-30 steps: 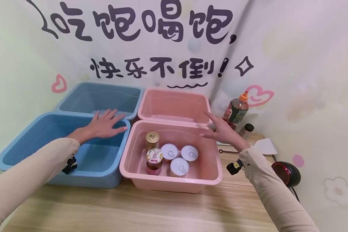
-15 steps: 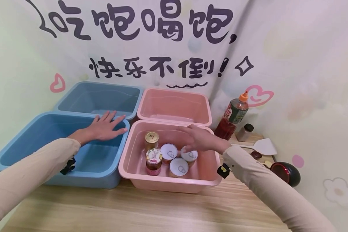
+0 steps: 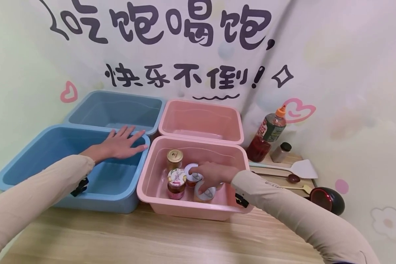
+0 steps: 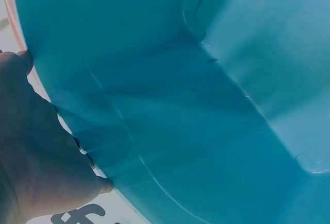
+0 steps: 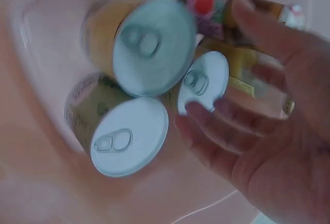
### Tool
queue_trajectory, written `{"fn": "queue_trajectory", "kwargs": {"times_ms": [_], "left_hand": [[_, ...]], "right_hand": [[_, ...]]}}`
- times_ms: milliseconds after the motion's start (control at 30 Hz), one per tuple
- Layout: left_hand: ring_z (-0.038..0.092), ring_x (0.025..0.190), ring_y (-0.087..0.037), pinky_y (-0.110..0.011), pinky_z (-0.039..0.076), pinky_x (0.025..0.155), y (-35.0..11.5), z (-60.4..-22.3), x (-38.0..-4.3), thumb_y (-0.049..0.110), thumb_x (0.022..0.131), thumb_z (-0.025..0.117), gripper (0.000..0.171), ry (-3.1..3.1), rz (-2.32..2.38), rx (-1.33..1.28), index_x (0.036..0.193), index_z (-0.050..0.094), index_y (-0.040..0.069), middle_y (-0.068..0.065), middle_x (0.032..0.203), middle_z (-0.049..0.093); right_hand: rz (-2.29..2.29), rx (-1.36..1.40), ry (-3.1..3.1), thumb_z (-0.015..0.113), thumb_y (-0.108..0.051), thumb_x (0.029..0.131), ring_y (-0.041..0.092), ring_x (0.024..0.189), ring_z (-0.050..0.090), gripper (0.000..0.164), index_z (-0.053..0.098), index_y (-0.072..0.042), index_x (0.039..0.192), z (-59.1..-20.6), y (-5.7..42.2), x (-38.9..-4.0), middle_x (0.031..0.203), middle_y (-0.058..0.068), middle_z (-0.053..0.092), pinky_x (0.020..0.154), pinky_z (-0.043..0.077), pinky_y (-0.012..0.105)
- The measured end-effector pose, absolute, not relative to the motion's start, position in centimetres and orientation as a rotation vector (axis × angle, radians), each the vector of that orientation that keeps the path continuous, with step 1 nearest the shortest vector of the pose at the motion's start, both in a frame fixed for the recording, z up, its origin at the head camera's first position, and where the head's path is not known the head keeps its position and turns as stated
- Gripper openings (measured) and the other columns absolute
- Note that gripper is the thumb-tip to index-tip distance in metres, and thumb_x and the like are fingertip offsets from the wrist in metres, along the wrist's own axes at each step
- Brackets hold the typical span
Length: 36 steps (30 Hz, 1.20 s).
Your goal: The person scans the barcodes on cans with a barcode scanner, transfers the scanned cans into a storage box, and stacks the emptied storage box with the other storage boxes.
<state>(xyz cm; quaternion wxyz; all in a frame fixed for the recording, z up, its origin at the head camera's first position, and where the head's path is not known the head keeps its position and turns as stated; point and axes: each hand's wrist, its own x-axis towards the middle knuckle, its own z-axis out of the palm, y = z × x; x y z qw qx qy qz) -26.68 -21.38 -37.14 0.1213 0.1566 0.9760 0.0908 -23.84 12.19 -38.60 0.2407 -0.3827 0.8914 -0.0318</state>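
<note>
My right hand [image 3: 214,173] reaches down into the front pink tub [image 3: 194,211], above three cans with silver pull-tab lids. In the right wrist view its fingers are spread and loosely bent, with the fingertips overlapping the smallest-looking can [image 5: 206,77]. Two larger-looking cans [image 5: 154,46] sit farther from the palm. Left of the cans stand a jar with a patterned lid and pink label [image 3: 176,183] and a gold-lidded jar [image 3: 175,157]. My left hand [image 3: 123,144], fingers fanned out, rests at the rim of the front blue tub [image 3: 95,200].
Behind are a second blue tub [image 3: 115,110] and a second pink tub [image 3: 201,121]. To the right stand a red sauce bottle with an orange cap [image 3: 265,135] and a black-capped shaker [image 3: 281,152]. A white spatula [image 3: 303,169], a spoon [image 3: 293,178] and a black-and-red round object [image 3: 326,201] lie nearby.
My right hand has moved left and down, from beside the pink tub's right edge to over the cans. The left hand has stayed at the blue rim. The view has shifted slightly.
</note>
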Motion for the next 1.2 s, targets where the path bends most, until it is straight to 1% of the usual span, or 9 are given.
{"fn": "queue_trajectory", "kwargs": {"times_ms": [200, 333, 433, 533, 700, 867, 967, 1100, 1200], "left_hand": [[0.001, 0.149, -0.057, -0.076, 0.002, 0.114, -21.5, -37.5, -26.8, 0.063, 0.099, 0.038, 0.082, 2.848, 0.258, 0.46, 0.16, 0.019, 0.012, -0.032, 0.164, 0.009], [0.0, 0.149, -0.057, -0.076, 0.0, 0.115, -21.2, -37.4, -26.8, 0.064, 0.099, 0.037, 0.082, 2.842, 0.262, 0.456, 0.16, 0.018, 0.013, -0.031, 0.164, 0.009], [0.0, 0.15, -0.056, -0.075, -0.001, 0.115, -21.0, -37.2, -26.8, 0.063, 0.099, 0.037, 0.081, 2.838, 0.267, 0.455, 0.16, 0.018, 0.014, -0.03, 0.164, 0.008], [-0.001, 0.15, -0.056, -0.075, -0.001, 0.115, -20.9, -37.1, -26.9, 0.063, 0.099, 0.037, 0.081, 2.834, 0.271, 0.454, 0.161, 0.018, 0.014, -0.029, 0.165, 0.007], [-0.001, 0.15, -0.056, -0.075, -0.002, 0.115, -20.8, -37.0, -26.9, 0.063, 0.099, 0.038, 0.081, 2.833, 0.285, 0.459, 0.161, 0.018, 0.015, -0.029, 0.165, 0.007], [-0.001, 0.15, -0.056, -0.075, -0.002, 0.115, -21.0, -37.0, -26.9, 0.064, 0.099, 0.037, 0.081, 2.836, 0.283, 0.46, 0.161, 0.018, 0.015, -0.029, 0.165, 0.008], [0.0, 0.15, -0.056, -0.075, -0.002, 0.115, -21.1, -37.1, -26.8, 0.064, 0.099, 0.037, 0.081, 2.838, 0.283, 0.457, 0.161, 0.018, 0.015, -0.029, 0.165, 0.008], [0.0, 0.15, -0.056, -0.075, -0.002, 0.115, -21.3, -37.2, -26.8, 0.064, 0.099, 0.036, 0.081, 2.839, 0.281, 0.451, 0.161, 0.018, 0.015, -0.029, 0.165, 0.008], [0.0, 0.15, -0.056, -0.075, -0.002, 0.115, -21.4, -37.1, -26.8, 0.064, 0.099, 0.036, 0.081, 2.839, 0.275, 0.445, 0.161, 0.018, 0.015, -0.029, 0.165, 0.008]], "right_hand": [[0.051, -1.045, 2.412, 0.088, -0.03, 0.076, 0.018, 0.098, 0.057, 0.049, 0.064, -0.021, 0.118, -39.6, 11.6, -23.6, 0.112, 0.008, 0.063, 0.083, 0.051, 0.034], [0.062, -1.011, 2.416, 0.088, -0.029, 0.075, 0.016, 0.091, 0.057, 0.042, 0.067, -0.019, 0.11, -40.4, 11.6, -23.7, 0.102, 0.003, 0.065, 0.075, 0.051, 0.032], [0.048, -0.966, 2.445, 0.089, -0.029, 0.074, 0.016, 0.088, 0.059, 0.038, 0.068, -0.016, 0.104, -40.8, 11.5, -23.7, 0.093, 0.0, 0.065, 0.071, 0.052, 0.031], [0.054, -0.919, 2.473, 0.09, -0.03, 0.073, 0.016, 0.085, 0.06, 0.036, 0.068, -0.017, 0.098, -40.9, 11.4, -23.6, 0.088, -0.001, 0.065, 0.07, 0.052, 0.031], [0.068, -0.8, 2.517, 0.09, -0.032, 0.072, 0.018, 0.081, 0.062, 0.038, 0.068, -0.015, 0.099, -40.9, 11.4, -23.4, 0.086, 0.001, 0.066, 0.072, 0.054, 0.034], [0.068, -0.673, 2.55, 0.089, -0.032, 0.073, 0.02, 0.083, 0.061, 0.042, 0.068, -0.012, 0.103, -40.8, 11.4, -23.4, 0.088, 0.003, 0.064, 0.073, 0.053, 0.036], [0.058, -0.648, 2.563, 0.088, -0.032, 0.073, 0.021, 0.079, 0.06, 0.04, 0.067, -0.011, 0.099, -40.8, 11.3, -23.4, 0.086, 0.004, 0.062, 0.066, 0.052, 0.034], [0.007, -0.557, 2.54, 0.087, -0.033, 0.075, 0.027, 0.066, 0.07, 0.035, 0.063, -0.011, 0.088, -40.7, 11.1, -23.5, 0.08, 0.005, 0.061, 0.052, 0.053, 0.032], [-0.021, -0.461, 2.497, 0.086, -0.034, 0.077, 0.032, 0.06, 0.073, 0.036, 0.06, -0.011, 0.084, -40.6, 10.9, -23.8, 0.078, 0.007, 0.061, 0.049, 0.057, 0.036]]}}
